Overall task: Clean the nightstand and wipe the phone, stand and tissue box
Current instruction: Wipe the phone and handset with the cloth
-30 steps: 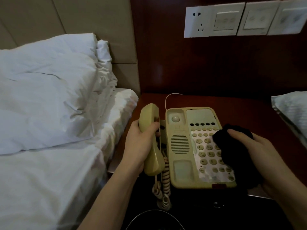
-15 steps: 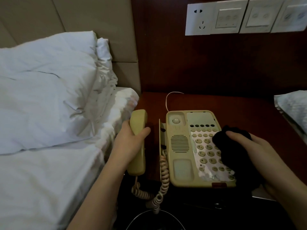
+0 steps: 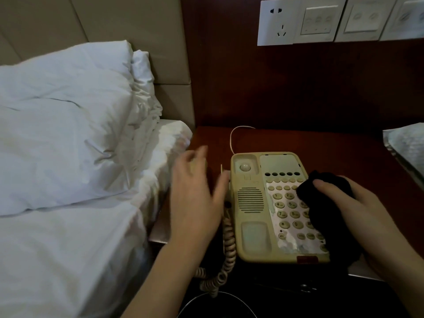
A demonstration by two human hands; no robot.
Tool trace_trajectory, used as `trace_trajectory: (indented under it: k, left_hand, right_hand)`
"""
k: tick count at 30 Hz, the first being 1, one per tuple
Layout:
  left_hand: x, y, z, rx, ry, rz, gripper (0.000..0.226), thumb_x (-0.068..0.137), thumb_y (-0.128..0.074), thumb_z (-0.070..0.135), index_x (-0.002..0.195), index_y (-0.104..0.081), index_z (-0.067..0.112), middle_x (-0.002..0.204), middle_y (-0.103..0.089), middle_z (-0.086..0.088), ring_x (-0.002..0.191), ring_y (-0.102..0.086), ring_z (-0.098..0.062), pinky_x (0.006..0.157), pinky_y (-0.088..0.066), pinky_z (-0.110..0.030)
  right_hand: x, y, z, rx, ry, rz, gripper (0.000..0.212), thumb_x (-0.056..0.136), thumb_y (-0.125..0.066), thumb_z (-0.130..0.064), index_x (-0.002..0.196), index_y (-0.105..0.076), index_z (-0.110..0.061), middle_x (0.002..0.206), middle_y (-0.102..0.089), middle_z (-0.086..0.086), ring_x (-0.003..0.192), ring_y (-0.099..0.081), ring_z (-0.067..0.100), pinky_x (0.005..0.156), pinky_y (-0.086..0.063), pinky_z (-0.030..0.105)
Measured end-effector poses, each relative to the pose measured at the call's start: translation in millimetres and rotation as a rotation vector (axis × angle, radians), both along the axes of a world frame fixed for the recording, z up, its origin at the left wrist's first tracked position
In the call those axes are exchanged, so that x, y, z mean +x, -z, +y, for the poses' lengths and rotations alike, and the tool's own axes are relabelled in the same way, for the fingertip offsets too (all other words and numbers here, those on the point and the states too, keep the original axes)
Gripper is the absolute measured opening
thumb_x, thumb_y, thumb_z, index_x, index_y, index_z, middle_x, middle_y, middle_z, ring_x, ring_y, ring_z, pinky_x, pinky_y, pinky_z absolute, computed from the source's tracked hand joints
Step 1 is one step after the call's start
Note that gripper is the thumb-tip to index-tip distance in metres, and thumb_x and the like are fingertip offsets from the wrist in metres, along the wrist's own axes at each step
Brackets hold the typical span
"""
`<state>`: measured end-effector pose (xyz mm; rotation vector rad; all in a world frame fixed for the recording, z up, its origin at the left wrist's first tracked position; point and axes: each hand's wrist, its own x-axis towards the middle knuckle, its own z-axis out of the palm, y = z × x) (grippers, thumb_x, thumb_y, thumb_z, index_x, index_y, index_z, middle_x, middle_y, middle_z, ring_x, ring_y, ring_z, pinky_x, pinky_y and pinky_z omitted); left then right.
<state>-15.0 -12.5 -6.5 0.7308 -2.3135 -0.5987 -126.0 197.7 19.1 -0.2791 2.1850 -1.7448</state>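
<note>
A beige desk phone [image 3: 252, 203] sits on the dark red nightstand [image 3: 321, 145], its cradle bare. My right hand [image 3: 362, 216] grips a black cloth [image 3: 321, 216] and presses it onto the right side of the keypad. My left hand [image 3: 195, 198] is blurred, fingers spread, just left of the phone base and low over the nightstand's left edge. The handset is almost wholly hidden under that hand. Its coiled cord [image 3: 229, 249] hangs off the front edge beside the phone.
A bed with a white pillow [image 3: 64, 122] and sheets lies directly left of the nightstand. A pale patterned object [image 3: 406, 148] sits at the right edge. Wall sockets and switches [image 3: 298, 21] are above. A dark round rim [image 3: 215, 299] shows below the front edge.
My left hand has lowered the handset to the left of the phone base and spread its fingers over it. The right hand with the cloth has stayed on the keypad.
</note>
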Motion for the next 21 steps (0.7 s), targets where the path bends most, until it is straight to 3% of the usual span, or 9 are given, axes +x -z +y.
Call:
trace_trajectory:
  k: [3, 7, 10, 12, 16, 18, 21]
  left_hand:
    - [-7, -1, 24, 0.193, 0.196, -0.028, 0.064, 0.099, -0.055, 0.054, 0.156, -0.034, 0.033, 0.152, -0.032, 0.018, 0.132, -0.032, 0.007, 0.113, -0.033, -0.021]
    - [-14, 10, 29, 0.465, 0.115, -0.183, 0.086, 0.099, -0.046, 0.062, 0.165, -0.003, 0.028, 0.170, -0.011, 0.009, 0.152, -0.026, -0.011, 0.120, -0.028, -0.031]
    - [-20, 13, 22, 0.659, 0.092, -0.129, 0.072, 0.104, -0.037, 0.058, 0.165, -0.013, 0.026, 0.168, -0.024, 0.009, 0.151, -0.029, -0.010, 0.112, -0.024, -0.023]
    - [-22, 14, 15, 0.720, 0.077, -0.088, 0.061, 0.106, -0.035, 0.053, 0.162, -0.027, 0.028, 0.162, -0.035, 0.011, 0.144, -0.036, -0.007, 0.107, -0.023, -0.021]
    - [-26, 20, 9, 0.771, 0.093, -0.036, 0.046, 0.106, -0.040, 0.049, 0.150, -0.043, 0.038, 0.140, -0.047, 0.021, 0.123, -0.043, 0.003, 0.107, -0.031, -0.022]
    - [-27, 20, 7, 0.810, 0.114, -0.049, 0.031, 0.103, -0.046, 0.052, 0.134, -0.046, 0.051, 0.127, -0.047, 0.031, 0.112, -0.048, 0.011, 0.097, -0.037, -0.016]
    - [-28, 18, 4, 0.858, 0.135, -0.038, 0.014, 0.098, -0.054, 0.053, 0.111, -0.049, 0.057, 0.119, -0.051, 0.032, 0.103, -0.051, 0.018, 0.086, -0.037, -0.008]
  right_hand:
    - [1, 1, -4, 0.015, 0.049, 0.155, 0.012, 0.088, -0.066, -0.044, 0.091, -0.070, -0.033, 0.084, -0.072, -0.009, 0.079, -0.071, 0.019, 0.072, -0.058, 0.046]
    - [2, -6, -3, 0.000, 0.115, 0.255, 0.019, 0.079, -0.068, -0.051, 0.096, -0.060, -0.044, 0.096, -0.064, -0.016, 0.087, -0.064, 0.007, 0.068, -0.052, 0.033]
    - [-4, -15, 4, -0.037, 0.146, 0.282, 0.034, 0.069, -0.069, -0.059, 0.101, -0.061, -0.053, 0.104, -0.067, -0.011, 0.094, -0.068, 0.020, 0.073, -0.058, 0.051]
    - [-16, -26, 7, -0.041, 0.090, 0.326, 0.032, 0.072, -0.067, -0.058, 0.104, -0.061, -0.056, 0.104, -0.069, -0.014, 0.088, -0.072, 0.023, 0.069, -0.060, 0.054]
    - [-55, -59, -14, 0.199, -0.277, 0.615, 0.026, 0.082, -0.057, -0.054, 0.107, -0.057, -0.059, 0.107, -0.064, -0.025, 0.088, -0.069, 0.003, 0.059, -0.061, 0.037]
    - [-70, -71, -34, 0.375, -0.436, 0.770, 0.029, 0.079, -0.053, -0.058, 0.108, -0.057, -0.057, 0.112, -0.058, -0.029, 0.098, -0.062, -0.004, 0.067, -0.055, 0.025]
    - [-85, -73, -60, 0.501, -0.600, 0.876, 0.037, 0.077, -0.050, -0.063, 0.111, -0.060, -0.051, 0.120, -0.049, -0.031, 0.105, -0.055, -0.004, 0.078, -0.050, 0.023]
